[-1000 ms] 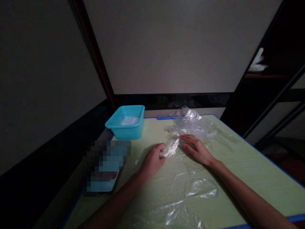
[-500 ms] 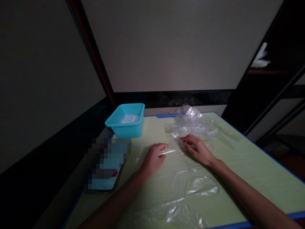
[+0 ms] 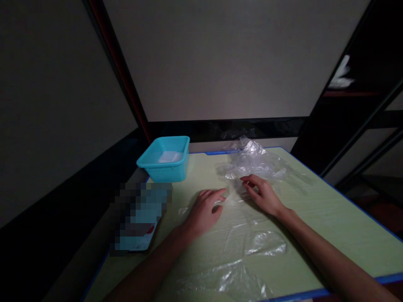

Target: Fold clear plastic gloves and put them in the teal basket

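As seen from the near side, recorded left hand over a pale yellow-green bench with blue edging. Noted back upward, thumb and fingers set wide, with a clear gap between. Recorded right hand to the right and slightly farther off, turned toward the left, thumb and fingertips drawn narrow. Cannot tell, given dim light and transparency, of any film pinched at those fingertips. Located thin clear plastic spread wrinkled around and between both hands, with glossy creases toward the near edge. Located also crumpled plastic, heaped toward the far edge just beyond the right hand, trailing off rightward. Cannot tell whether one piece or two. Logged at far left corner a turquoise tub, upright, with something white inside. Logged nearer along the left edge a phone, largely masked by pixelation, with a small red patch visible. Noted behind the bench a large greyish panel above a dark glossy band. Noted at upper right a white object on a dark shelf, too dim to identify.
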A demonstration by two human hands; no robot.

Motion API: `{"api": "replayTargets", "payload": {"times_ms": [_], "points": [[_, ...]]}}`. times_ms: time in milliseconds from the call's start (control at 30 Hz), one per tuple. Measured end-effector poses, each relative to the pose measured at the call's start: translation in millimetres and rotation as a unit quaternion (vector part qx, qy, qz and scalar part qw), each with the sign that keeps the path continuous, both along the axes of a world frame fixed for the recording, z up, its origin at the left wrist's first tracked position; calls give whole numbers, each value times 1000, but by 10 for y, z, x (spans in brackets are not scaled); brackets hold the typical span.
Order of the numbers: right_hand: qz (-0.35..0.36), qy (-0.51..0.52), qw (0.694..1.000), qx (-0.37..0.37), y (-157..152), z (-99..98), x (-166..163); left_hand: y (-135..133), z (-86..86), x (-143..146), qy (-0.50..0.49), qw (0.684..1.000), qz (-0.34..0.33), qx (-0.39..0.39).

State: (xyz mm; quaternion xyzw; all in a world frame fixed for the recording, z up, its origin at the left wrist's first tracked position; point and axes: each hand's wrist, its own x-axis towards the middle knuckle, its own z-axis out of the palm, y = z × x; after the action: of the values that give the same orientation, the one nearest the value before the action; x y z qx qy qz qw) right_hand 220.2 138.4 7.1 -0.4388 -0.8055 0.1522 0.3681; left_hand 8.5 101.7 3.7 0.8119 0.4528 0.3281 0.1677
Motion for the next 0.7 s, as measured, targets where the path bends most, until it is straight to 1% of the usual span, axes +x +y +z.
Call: {"api": "replayTargets", "payload": {"times_ms": [133, 200, 233, 300, 367, 433, 567, 700], "points": [[-42, 113, 992, -21, 13, 26, 17, -16, -8, -5, 50, 997, -5, 52], [-33, 170, 984, -46, 13, 48, 17, -14, -7, -10, 57, 996, 12, 67], [-14, 193, 979, -67, 9, 61, 10, -14, -6, -13, 55, 996, 21, 70], [45, 225, 966, -122, -12, 88, -21, -20, -4, -18, 51, 996, 33, 70], [112, 235, 949, -181, -46, 112, -73, -39, -3, -17, 46, 996, 35, 65], [161, 228, 933, -227, -85, 127, -132, -68, -4, -11, 45, 997, 34, 61], [204, 217, 911, -284, -127, 113, -202, -125, -3, -5, 44, 996, 29, 76], [210, 224, 901, -308, -112, 71, -196, -145, -3, -19, 42, 997, 36, 58]]}}
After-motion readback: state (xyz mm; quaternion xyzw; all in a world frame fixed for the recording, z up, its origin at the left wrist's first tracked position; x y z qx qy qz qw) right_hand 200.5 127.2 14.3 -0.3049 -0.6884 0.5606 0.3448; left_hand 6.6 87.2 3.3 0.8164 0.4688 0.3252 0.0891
